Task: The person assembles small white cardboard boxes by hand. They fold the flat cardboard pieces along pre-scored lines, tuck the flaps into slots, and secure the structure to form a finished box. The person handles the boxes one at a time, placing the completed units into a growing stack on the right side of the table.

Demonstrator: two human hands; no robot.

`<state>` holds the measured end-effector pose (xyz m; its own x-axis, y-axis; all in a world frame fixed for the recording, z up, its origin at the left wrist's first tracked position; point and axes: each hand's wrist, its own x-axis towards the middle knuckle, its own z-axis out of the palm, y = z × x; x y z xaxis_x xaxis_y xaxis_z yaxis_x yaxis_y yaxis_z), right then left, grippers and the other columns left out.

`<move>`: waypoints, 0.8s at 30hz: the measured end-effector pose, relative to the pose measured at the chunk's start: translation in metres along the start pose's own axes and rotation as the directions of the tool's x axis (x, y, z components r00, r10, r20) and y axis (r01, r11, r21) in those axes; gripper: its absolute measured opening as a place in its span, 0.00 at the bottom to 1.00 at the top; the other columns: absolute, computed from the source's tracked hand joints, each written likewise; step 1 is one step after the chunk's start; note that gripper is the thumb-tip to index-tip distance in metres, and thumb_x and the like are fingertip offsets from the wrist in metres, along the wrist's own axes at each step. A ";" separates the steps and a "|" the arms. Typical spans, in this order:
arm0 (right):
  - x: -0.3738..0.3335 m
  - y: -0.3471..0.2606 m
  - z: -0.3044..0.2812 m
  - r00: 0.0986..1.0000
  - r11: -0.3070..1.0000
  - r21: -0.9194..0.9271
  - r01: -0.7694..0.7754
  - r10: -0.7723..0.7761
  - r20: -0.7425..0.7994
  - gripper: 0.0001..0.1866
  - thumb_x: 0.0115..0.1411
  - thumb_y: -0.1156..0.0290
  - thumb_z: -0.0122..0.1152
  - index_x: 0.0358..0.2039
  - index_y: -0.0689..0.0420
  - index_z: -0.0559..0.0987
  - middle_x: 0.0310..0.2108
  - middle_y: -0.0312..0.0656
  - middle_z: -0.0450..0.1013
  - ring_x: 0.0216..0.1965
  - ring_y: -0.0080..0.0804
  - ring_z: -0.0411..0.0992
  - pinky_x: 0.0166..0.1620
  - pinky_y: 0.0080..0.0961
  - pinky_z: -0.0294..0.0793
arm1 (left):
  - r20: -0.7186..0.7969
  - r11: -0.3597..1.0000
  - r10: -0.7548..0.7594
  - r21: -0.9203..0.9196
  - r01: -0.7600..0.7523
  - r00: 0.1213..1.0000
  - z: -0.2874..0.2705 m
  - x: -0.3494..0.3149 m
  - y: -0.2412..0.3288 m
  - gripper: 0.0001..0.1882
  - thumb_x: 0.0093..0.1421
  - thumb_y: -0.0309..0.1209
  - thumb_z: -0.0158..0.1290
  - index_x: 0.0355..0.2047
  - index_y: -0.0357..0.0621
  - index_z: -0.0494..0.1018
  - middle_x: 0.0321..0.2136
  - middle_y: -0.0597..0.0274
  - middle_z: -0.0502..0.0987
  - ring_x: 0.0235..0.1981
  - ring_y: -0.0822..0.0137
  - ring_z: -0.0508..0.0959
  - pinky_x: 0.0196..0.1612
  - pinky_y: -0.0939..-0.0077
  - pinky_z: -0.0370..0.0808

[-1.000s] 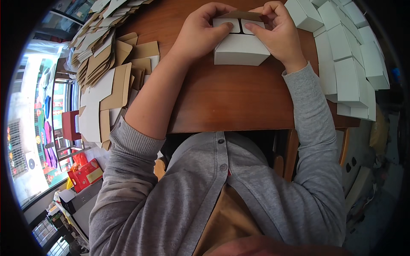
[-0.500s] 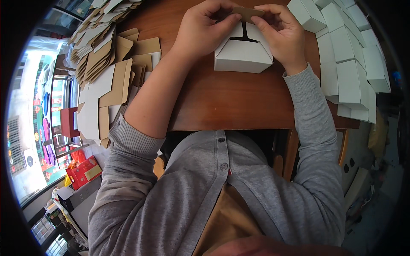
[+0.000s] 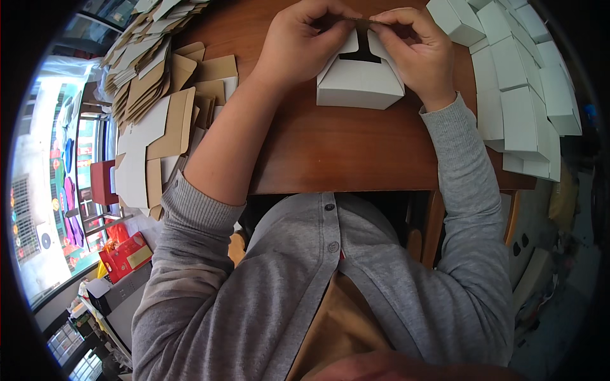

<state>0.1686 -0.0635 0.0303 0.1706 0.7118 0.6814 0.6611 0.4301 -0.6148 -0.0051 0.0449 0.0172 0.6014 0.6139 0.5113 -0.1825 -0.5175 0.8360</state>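
A white cardboard box (image 3: 359,87) rests on the brown table in front of me, partly closed, with a dark gap between its top flaps. At its far end, my left hand (image 3: 309,43) pinches the left part of a brown-lined end flap between thumb and fingers. The right part of that same flap is pinched by my right hand (image 3: 419,54). Seen nearly edge-on, the flap (image 3: 363,21) shows as a thin brown line between my fingertips. The far side of the box is hidden behind my hands.
Flat unfolded cartons (image 3: 149,82), white outside and brown inside, lie piled along the table's left side. Folded white boxes (image 3: 518,82) are stacked on the right. The wooden table's (image 3: 337,162) near edge runs just before my body. A red box (image 3: 103,182) stands beyond the cartons.
The end flap has tilted from showing its brown face to nearly edge-on, and the dark gap looks wider. My hands keep their pinch, and the box has barely shifted.
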 end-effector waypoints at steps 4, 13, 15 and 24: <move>0.000 0.012 0.002 0.994 0.992 0.063 0.111 -0.109 -0.025 0.08 0.56 0.88 0.66 0.33 0.61 0.81 0.35 0.38 0.79 0.34 0.21 0.77 0.35 0.17 0.75 | 0.015 1.000 0.030 0.010 -0.030 0.999 -0.001 0.000 -0.001 0.05 0.64 0.17 0.56 0.38 0.39 0.79 0.34 0.64 0.81 0.35 0.75 0.79 0.39 0.79 0.76; 0.003 -0.010 -0.005 0.993 1.000 0.021 0.020 -0.022 0.112 0.11 0.56 0.88 0.66 0.38 0.61 0.79 0.38 0.38 0.78 0.39 0.22 0.77 0.42 0.21 0.77 | 0.059 0.990 -0.083 -0.113 0.089 0.995 -0.001 0.000 -0.005 0.05 0.64 0.16 0.55 0.38 0.38 0.78 0.34 0.67 0.79 0.35 0.78 0.77 0.38 0.82 0.75; 0.000 -0.009 -0.005 0.969 0.953 0.231 -0.195 0.151 0.196 0.13 0.57 0.88 0.65 0.41 0.60 0.78 0.39 0.37 0.77 0.40 0.22 0.76 0.44 0.21 0.77 | 0.087 0.962 -0.146 -0.221 0.162 0.985 0.001 -0.001 -0.008 0.07 0.63 0.16 0.55 0.40 0.39 0.75 0.33 0.68 0.78 0.34 0.78 0.76 0.37 0.83 0.74; -0.006 0.025 0.005 0.954 0.842 0.471 -0.264 0.157 0.254 0.15 0.60 0.89 0.60 0.45 0.59 0.76 0.45 0.36 0.74 0.48 0.23 0.74 0.54 0.23 0.74 | 0.243 0.872 -0.232 -0.377 0.312 0.942 -0.003 0.000 -0.010 0.19 0.56 0.11 0.51 0.46 0.42 0.67 0.38 0.68 0.74 0.38 0.78 0.75 0.39 0.82 0.72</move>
<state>0.1801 -0.0541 0.0086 0.0814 0.8879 0.4528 0.1673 0.4357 -0.8844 -0.0058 0.0521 0.0093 0.7976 0.5538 0.2389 -0.2647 -0.0345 0.9637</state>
